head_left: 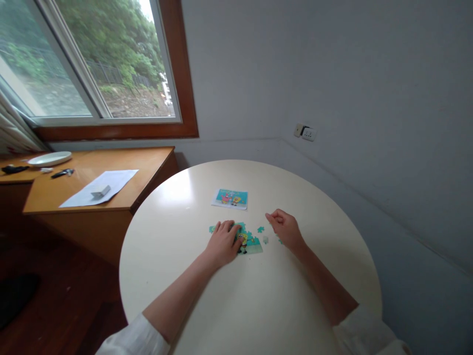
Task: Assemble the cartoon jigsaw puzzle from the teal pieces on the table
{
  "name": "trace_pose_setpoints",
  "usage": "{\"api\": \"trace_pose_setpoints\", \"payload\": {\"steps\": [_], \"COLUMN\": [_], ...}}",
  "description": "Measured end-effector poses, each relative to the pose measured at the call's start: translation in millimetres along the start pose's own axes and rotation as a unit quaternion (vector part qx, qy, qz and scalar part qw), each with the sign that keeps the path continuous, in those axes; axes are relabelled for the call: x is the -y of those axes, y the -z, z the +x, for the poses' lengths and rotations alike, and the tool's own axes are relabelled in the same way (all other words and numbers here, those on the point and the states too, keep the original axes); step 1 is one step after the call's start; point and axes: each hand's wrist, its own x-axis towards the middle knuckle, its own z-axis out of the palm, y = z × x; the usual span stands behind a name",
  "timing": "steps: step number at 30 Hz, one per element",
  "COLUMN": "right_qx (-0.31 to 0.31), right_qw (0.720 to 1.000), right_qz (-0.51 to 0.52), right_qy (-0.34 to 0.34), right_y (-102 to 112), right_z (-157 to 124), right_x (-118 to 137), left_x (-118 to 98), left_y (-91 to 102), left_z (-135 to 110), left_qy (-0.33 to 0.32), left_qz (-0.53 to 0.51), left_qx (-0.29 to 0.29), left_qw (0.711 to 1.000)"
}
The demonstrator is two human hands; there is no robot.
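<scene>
A partly assembled jigsaw puzzle (253,245) lies on the round table, showing a yellow cartoon character on teal and pale green. My left hand (223,241) rests on its left part with the fingers spread, covering much of it. To the right of the puzzle lie a loose teal puzzle piece (260,230) and a pale puzzle piece (265,240). My right hand (286,229) hovers or rests just beyond them, thumb and fingers pinched together; whatever is between them is hidden. A bit of teal peeks out beside its wrist. Behind the puzzle sits a printed reference picture (232,198) with cartoon characters.
The round white table (236,305) fills the middle. A wooden desk (155,165) at left bears a sheet of paper (120,180), a small box (100,192), keys (63,173) and a white plate (50,158). Walls and a window stand behind; a socket (308,133) is on the wall.
</scene>
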Motion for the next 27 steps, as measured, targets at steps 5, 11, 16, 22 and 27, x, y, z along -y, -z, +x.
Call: {"api": "trace_pose_setpoints", "payload": {"steps": [5,11,16,22,27], "right_qx": [-0.036,-0.029,-0.053,-0.035,-0.029], "right_qw": [0.993,0.976,0.989,0.988,0.983], "right_qz": [-0.110,-0.213,-0.136,-0.145,-0.161], "right_qy": [0.014,-0.021,0.004,0.030,0.088], "right_y": [2,7,7,4,1], "right_z": [0,2,4,2,3], "right_x": [-9,-10,-12,-12,-14], "left_x": [1,3,4,7,9], "left_y": [0.7,1.2,1.2,1.2,0.3], "left_z": [0,1,1,1,1], "left_qy": [-0.002,-0.012,-0.008,-0.016,-0.018], "left_qz": [-0.011,-0.024,-0.029,-0.043,-0.053], "left_qx": [-0.006,-0.025,-0.028,-0.038,-0.045], "left_qw": [1.000,0.999,0.999,0.998,0.997]}}
